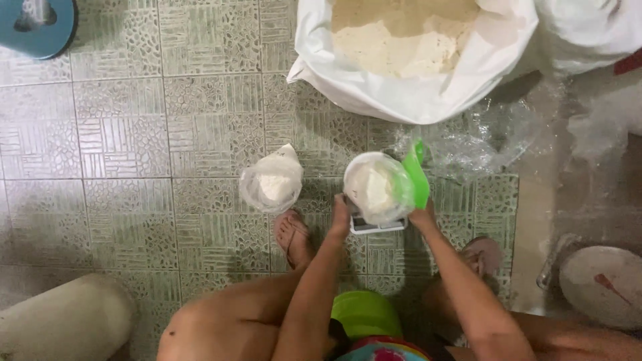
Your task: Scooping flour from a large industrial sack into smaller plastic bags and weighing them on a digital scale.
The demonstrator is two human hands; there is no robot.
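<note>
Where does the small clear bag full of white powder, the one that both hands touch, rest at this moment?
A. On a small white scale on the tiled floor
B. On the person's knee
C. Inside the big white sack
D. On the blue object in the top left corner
A: the powder bag sits on the small white scale, with the left hand and right hand at its sides.

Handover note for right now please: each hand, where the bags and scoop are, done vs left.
Left hand: on the near edge of the clear bag of white powder, which sits on a small scale.
Right hand: holds the green scoop against that bag.
Done: one filled bag stands apart on the tiled floor.
Left: bag on the scale looks unclosed; the big white sack still holds plenty of powder.
</note>
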